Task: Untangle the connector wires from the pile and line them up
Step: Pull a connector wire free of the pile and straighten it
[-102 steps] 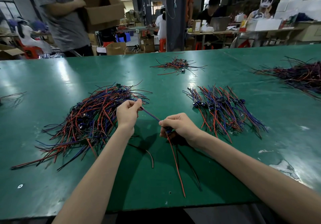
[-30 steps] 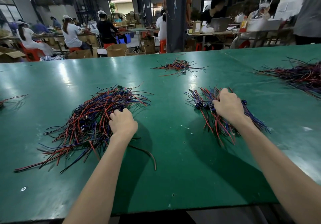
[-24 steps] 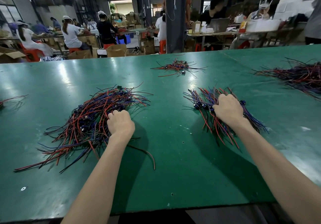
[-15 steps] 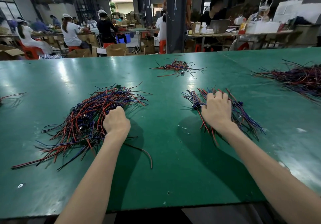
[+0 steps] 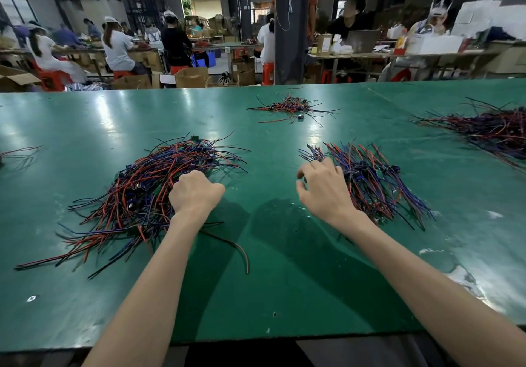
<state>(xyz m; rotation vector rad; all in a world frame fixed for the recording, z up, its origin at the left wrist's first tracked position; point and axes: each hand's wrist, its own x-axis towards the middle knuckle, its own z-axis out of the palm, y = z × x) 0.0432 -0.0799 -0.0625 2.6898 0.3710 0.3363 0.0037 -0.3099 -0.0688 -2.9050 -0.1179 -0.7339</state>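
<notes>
A tangled pile of red, blue and black connector wires (image 5: pixel 148 193) lies left of centre on the green table (image 5: pixel 270 287). My left hand (image 5: pixel 196 196) is a closed fist dug into the pile's right edge, fingers curled under among the wires. To the right lies a bundle of wires lined up side by side (image 5: pixel 373 179), connectors near its middle. My right hand (image 5: pixel 324 190) hovers at that bundle's left edge, fingers spread, holding nothing. One loose dark-red wire (image 5: pixel 239 248) curves on the table below my left wrist.
A small wire heap (image 5: pixel 293 107) sits at the far centre, a larger one (image 5: pixel 495 130) at the far right, and a few strands (image 5: pixel 17 151) at the left edge. The table's front edge runs just below my forearms. People work at benches behind.
My right hand, earlier pressed onto the lined-up bundle, has slid left off it and spread its fingers. My left fist has stayed at the tangled pile's edge.
</notes>
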